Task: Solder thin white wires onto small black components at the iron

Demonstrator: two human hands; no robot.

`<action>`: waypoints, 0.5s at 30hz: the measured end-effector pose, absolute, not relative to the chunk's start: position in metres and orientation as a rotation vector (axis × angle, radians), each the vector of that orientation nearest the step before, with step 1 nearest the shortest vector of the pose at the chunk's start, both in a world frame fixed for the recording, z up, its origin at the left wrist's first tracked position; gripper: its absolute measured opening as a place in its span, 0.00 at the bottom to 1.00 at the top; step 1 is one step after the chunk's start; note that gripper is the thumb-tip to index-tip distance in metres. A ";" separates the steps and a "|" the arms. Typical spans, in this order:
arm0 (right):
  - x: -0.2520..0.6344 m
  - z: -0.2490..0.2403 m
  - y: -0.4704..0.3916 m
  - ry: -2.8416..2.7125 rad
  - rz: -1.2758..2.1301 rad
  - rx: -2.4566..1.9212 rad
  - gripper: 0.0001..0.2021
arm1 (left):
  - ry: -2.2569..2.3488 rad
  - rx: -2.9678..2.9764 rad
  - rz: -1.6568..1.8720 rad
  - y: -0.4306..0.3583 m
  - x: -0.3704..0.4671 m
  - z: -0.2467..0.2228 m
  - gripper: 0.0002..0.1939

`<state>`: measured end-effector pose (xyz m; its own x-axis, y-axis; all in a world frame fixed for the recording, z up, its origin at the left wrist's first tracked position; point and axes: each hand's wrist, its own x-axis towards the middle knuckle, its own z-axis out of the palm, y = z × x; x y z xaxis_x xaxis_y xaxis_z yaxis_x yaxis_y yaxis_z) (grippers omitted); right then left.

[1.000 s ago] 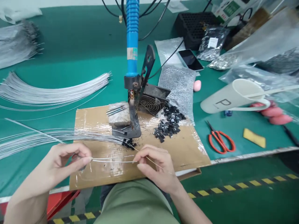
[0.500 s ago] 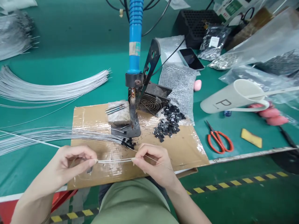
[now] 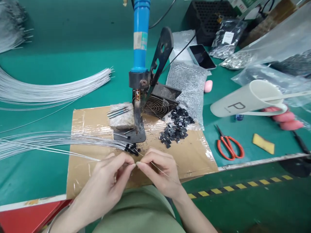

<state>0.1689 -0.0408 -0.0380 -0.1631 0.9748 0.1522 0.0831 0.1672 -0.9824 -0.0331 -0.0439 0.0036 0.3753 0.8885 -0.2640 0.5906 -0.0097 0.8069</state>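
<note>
My left hand point(image 3: 110, 179) is closed in a pinch on thin white wires point(image 3: 80, 155), which trail off to the left. Fingertip to fingertip with it, my right hand point(image 3: 161, 171) pinches too, and a thin wire end point(image 3: 161, 171) sticks out across its fingers. The pinched spot itself is hidden by the fingertips. Just beyond the hands lies a bundle of white wires point(image 3: 92, 139) with black connectors point(image 3: 131, 149) at its ends. Above them a soldering iron with a blue handle point(image 3: 141, 38) hangs tip down in a black bracket point(image 3: 161, 48).
Cardboard point(image 3: 199, 155) lies under the hands. On it are a pile of small black pieces point(image 3: 178, 124), a fan point(image 3: 157, 105) and a grey block point(image 3: 122, 121). Rightward are orange-handled scissors point(image 3: 229, 147), a yellow sponge point(image 3: 263, 143) and a white mug point(image 3: 245, 100). More wires point(image 3: 60, 90) lie left.
My left hand has moved right along the wires until its fingertips meet those of my right hand. The stretch of wire between the hands no longer shows. My right hand has barely moved.
</note>
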 end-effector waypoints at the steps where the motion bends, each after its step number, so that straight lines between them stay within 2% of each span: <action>1: 0.170 -0.039 -0.041 -1.457 1.152 -1.080 0.14 | 1.308 1.647 0.414 -0.043 -0.029 0.001 0.11; 7: 0.174 -0.052 -0.044 -1.195 1.268 -1.165 0.16 | 1.288 1.318 0.478 -0.031 -0.023 -0.007 0.15; 12: 0.182 -0.059 -0.045 -0.751 1.446 -1.045 0.31 | 1.423 1.173 0.597 -0.026 -0.022 -0.006 0.11; 15: 0.182 -0.058 -0.045 -0.781 1.428 -1.086 0.28 | 1.390 1.202 0.621 -0.024 -0.023 -0.009 0.08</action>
